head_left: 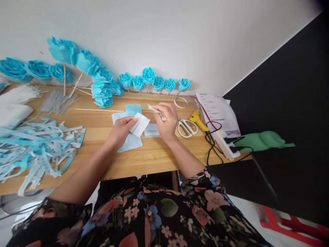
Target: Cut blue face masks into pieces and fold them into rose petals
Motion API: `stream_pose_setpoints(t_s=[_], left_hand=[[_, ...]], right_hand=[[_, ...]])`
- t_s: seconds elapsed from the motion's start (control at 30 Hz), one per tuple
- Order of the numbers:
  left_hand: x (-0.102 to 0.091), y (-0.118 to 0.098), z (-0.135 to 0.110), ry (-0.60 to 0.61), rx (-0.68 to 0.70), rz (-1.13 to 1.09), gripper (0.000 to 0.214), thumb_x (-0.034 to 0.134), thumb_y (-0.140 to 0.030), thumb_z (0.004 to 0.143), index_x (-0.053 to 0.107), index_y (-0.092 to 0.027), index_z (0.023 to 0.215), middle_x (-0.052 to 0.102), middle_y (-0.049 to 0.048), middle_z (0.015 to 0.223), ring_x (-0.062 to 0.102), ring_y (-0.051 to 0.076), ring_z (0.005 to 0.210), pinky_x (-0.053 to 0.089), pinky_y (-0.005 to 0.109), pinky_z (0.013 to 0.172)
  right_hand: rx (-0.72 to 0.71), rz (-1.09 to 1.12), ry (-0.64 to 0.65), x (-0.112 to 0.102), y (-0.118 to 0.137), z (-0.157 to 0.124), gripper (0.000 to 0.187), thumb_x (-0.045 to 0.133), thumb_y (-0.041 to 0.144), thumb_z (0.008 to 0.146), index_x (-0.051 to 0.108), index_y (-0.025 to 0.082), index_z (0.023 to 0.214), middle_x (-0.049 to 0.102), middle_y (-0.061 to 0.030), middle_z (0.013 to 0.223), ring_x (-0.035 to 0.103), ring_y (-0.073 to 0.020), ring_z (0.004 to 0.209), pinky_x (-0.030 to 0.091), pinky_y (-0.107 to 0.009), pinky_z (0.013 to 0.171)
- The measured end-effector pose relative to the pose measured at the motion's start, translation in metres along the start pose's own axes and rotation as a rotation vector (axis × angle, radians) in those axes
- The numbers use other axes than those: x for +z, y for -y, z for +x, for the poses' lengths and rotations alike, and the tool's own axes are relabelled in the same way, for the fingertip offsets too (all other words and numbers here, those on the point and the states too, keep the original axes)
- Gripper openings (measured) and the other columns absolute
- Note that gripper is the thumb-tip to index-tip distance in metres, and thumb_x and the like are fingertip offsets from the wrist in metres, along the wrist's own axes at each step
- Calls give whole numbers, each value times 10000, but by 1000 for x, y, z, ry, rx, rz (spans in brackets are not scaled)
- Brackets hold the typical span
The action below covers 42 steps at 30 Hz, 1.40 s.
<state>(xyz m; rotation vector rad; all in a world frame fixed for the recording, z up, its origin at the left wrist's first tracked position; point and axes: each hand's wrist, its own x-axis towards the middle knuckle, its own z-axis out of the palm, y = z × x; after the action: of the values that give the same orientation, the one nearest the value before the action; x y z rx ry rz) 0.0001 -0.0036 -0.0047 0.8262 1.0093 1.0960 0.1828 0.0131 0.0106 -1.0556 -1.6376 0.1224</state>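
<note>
My left hand (122, 128) pinches a white square piece (141, 125) of thin sheet material between thumb and fingers, above the table. To its right, my right hand (167, 118) is closed on a small pale strip (153, 108) that sticks out past the fingertips. Under and around my hands lie light blue sheets (131, 143), partly covered by the left hand. A brighter blue square (133, 109) is just behind them, and another pale blue piece (151, 130) lies between my hands. White-handled scissors (187, 127) rest right of my right hand.
Blue flowers on sticks (149, 77) lean along the wall. Cut strips (43, 147) are heaped at left near grey wires (58, 102). At right are a tape roll (181, 102), a yellow glue gun (198, 120), papers (218, 111) and a power strip (226, 145) with black cords.
</note>
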Motion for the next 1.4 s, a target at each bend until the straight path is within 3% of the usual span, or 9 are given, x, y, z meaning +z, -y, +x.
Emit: stream_pose_setpoints(t_s=[0.17,0.33,0.43,0.63,0.77,0.93,1.1,1.2,1.4], left_hand=[[2,-2,-2,71,-49,-78,296,837,-372,715,752,-118,844,716,54,737,621,148,637,510,268,625],[-1,-4,1,-2,-52,-223,265,724,-381,850,717,-116,868,724,70,776,655,166,667,521,266,608],[-3,-5,2,20,-42,-233,249,768,-361,808,713,-120,837,707,46,721,629,138,604,507,244,586],[-2,-7,-3,83,70,-65,456,833,-268,702,722,-133,1123,747,40,832,650,142,652,505,238,594],[2,-11,-8,123,128,151,577,802,-292,753,647,-173,1296,747,29,841,634,145,621,478,235,536],[4,-12,-9,94,122,220,487,802,-325,739,660,-166,1177,721,18,754,628,161,605,463,243,524],[0,-5,-3,30,146,119,391,827,-396,711,694,-163,995,694,15,777,600,137,621,449,237,563],[-3,-2,1,31,122,27,416,816,-456,718,687,-160,979,682,11,754,587,131,602,467,245,573],[1,-3,0,1,113,19,431,809,-386,727,687,-160,1074,712,19,794,604,136,633,458,236,584]], right_hand=[[-295,-167,219,7,5,-11,282,524,145,957,764,280,1014,696,-46,994,589,-200,941,453,-379,848],[-373,-230,395,15,10,-18,223,580,234,962,768,292,1067,739,-29,1010,578,-206,959,406,-393,900],[-369,-174,442,13,12,-15,232,600,376,961,768,262,1074,758,-38,1034,598,-214,967,401,-414,941],[-60,-48,306,0,6,0,321,509,417,996,746,244,1126,746,-74,1146,636,-233,1096,436,-415,994],[147,128,431,-2,-2,5,330,533,450,977,731,241,1139,767,-43,1029,690,-193,965,491,-343,905],[287,156,464,5,-4,2,230,706,413,855,740,224,982,717,22,756,643,-138,719,481,-282,777],[338,187,387,3,-4,6,147,703,360,834,708,213,839,732,4,809,643,-140,759,485,-279,779],[436,285,335,-2,-5,10,209,704,408,813,675,207,864,716,4,798,639,-141,756,494,-266,721],[594,609,438,0,2,6,392,753,539,744,659,211,938,709,-5,816,633,-133,704,486,-246,627]])
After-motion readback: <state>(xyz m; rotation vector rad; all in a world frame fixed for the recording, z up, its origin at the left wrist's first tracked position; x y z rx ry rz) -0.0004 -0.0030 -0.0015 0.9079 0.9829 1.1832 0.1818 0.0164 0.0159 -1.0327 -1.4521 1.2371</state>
